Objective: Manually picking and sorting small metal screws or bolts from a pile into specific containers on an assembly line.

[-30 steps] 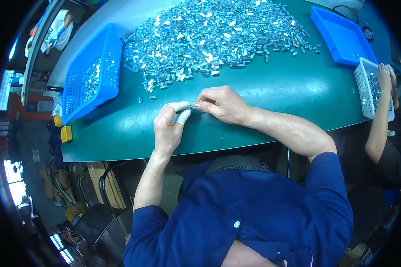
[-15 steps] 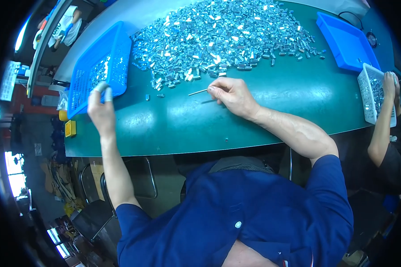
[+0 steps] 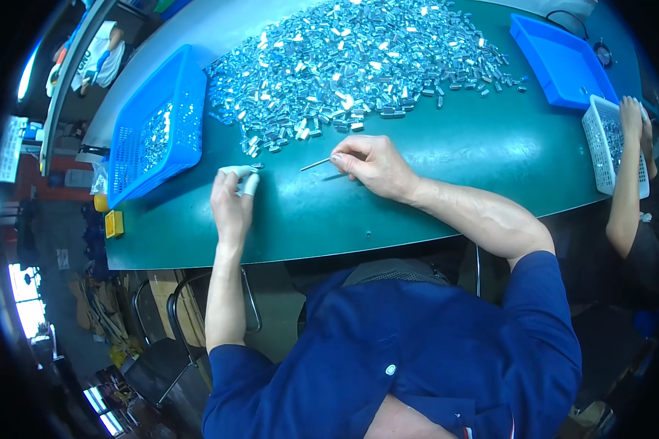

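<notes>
My left hand (image 3: 231,208), with pale covers on its thumb and index finger, is low over the green table. Its thumb and index tips are drawn together in a pinch at a small shiny metal piece (image 3: 257,166). A thin metal rod (image 3: 315,165) sticks out to the left from my right hand (image 3: 373,167), its near end pinched between thumb and fingers. Beyond both hands lies a big heap of small metal pieces (image 3: 329,66). The blue perforated basket (image 3: 143,186), left of my left hand, has more such pieces in it.
A small yellow box (image 3: 113,224) stands at the table's left edge. At the far right are a blue tray (image 3: 564,69) and a white basket (image 3: 600,172) of metal pieces, with another person's hands (image 3: 635,121) at it. A chair (image 3: 172,322) stands below left.
My left hand has come away from the blue basket, moving right to the small metal piece on the table. My right hand still holds the rod in nearly the same place. The view has shifted slightly.
</notes>
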### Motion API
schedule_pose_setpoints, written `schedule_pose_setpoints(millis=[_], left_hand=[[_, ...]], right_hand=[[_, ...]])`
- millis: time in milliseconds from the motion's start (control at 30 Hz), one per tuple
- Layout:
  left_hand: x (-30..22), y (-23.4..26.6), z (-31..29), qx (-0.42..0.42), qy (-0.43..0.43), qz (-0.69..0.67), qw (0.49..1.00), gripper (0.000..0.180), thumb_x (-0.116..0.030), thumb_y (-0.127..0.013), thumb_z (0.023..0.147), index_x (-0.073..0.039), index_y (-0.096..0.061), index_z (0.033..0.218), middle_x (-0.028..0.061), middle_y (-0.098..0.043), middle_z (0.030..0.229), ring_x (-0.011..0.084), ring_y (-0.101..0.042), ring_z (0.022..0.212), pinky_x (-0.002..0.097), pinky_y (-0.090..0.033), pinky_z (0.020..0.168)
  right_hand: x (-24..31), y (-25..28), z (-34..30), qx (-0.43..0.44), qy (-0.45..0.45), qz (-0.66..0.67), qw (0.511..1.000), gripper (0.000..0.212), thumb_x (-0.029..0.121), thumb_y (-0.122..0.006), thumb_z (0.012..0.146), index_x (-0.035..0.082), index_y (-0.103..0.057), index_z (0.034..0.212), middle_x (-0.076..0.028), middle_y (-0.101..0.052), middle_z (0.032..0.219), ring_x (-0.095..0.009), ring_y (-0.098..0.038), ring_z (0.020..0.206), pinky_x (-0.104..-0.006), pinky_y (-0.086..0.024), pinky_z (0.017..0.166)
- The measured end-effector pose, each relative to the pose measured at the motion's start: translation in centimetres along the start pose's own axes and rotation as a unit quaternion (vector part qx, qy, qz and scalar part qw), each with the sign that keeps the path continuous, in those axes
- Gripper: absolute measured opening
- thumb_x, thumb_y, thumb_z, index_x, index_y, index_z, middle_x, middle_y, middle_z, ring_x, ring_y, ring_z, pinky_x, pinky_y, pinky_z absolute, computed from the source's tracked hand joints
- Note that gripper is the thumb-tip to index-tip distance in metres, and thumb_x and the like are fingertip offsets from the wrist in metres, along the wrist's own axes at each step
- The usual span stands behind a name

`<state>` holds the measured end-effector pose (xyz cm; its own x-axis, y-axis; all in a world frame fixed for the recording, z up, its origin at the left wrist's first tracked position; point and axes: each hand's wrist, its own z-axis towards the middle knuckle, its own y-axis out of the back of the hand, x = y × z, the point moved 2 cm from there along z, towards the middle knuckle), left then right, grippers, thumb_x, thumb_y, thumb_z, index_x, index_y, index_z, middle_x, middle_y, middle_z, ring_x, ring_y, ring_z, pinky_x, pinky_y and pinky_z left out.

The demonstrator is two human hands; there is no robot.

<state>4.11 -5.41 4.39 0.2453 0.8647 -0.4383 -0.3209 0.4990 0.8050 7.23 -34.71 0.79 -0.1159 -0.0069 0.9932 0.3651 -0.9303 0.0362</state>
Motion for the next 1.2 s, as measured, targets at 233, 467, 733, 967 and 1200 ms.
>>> schedule_pose_setpoints(millis=[233,467,733,967,1200], left_hand=[[-6.2,-1.8,-0.4,0.065,-0.051,-0.082,0.993,0.021,-0.001,-0.079,0.083,-0.004,-0.072,0.103,0.0094,-0.069,0.096,0.0235,-0.066,0.086,0.0331,-0.051,0.072],[-8.2,-2.3,0.3,0.063,-0.153,-0.035,0.986,0.023,0.001,-0.081,0.078,-0.004,-0.072,0.099,0.0121,-0.069,0.098,0.0301,-0.067,0.090,0.0390,-0.054,0.075],[-10.8,-3.0,0.4,0.084,-0.184,-0.026,0.979,0.023,0.001,-0.081,0.076,-0.003,-0.071,0.097,0.0118,-0.067,0.095,0.0324,-0.066,0.088,0.0421,-0.053,0.074],[-10.2,-2.3,0.5,0.089,-0.184,-0.020,0.979,0.021,0.000,-0.081,0.077,-0.003,-0.071,0.096,0.0121,-0.067,0.094,0.0332,-0.065,0.087,0.0424,-0.053,0.074],[-2.9,4.1,4.1,-0.005,-0.178,0.129,0.975,0.018,-0.005,-0.080,0.080,-0.005,-0.071,0.096,0.0130,-0.070,0.097,0.0320,-0.068,0.092,0.0399,-0.054,0.081]], right_hand=[[0.4,-0.5,0.2,0.002,0.087,-0.054,0.995,0.017,0.017,-0.068,0.099,0.000,-0.073,0.098,-0.005,-0.068,0.083,-0.011,-0.062,0.071,-0.0286,-0.050,0.064],[0.2,-0.3,-0.1,-0.016,0.184,-0.153,0.971,0.016,0.017,-0.070,0.094,0.001,-0.074,0.093,-0.014,-0.071,0.086,-0.027,-0.069,0.077,-0.0369,-0.053,0.069],[0.1,-0.6,-0.4,0.014,0.105,-0.189,0.976,0.035,0.032,-0.063,0.095,0.004,-0.066,0.073,-0.020,-0.065,0.075,-0.042,-0.063,0.072,-0.0530,-0.047,0.065],[0.3,-1.2,-0.4,0.011,0.129,-0.157,0.979,0.031,0.030,-0.063,0.096,0.003,-0.072,0.083,-0.019,-0.069,0.081,-0.040,-0.066,0.077,-0.0493,-0.050,0.069],[0.8,0.2,0.0,-0.071,0.145,-0.076,0.984,0.019,0.017,-0.067,0.098,-0.001,-0.073,0.093,-0.009,-0.069,0.080,-0.018,-0.066,0.070,-0.0335,-0.052,0.064]])
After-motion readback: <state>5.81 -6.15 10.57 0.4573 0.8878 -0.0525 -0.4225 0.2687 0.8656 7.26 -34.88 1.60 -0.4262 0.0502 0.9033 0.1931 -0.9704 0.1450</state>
